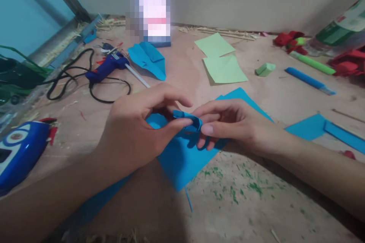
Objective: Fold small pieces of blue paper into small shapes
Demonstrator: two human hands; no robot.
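Observation:
A small rolled piece of blue paper [186, 115] is held between both hands at the middle of the view. My left hand [142, 121] pinches its left side, thumb in front and index finger arched above. On the other side, the thumb and fingers of my right hand [230, 123] close on the paper's right end. Directly beneath the hands lie flat sheets of blue paper [182, 163] on the wooden table. Part of the rolled piece is hidden behind my left thumb.
Behind my left hand lie a blue glue gun [107, 67], its black cord looping left, and a folded blue paper [149, 59]. Light green squares [225, 69] sit at the back. Blue strips [308, 127], a blue tube [306, 77] and a bottle [342, 26] are right; a blue-white tool [24, 152] is left.

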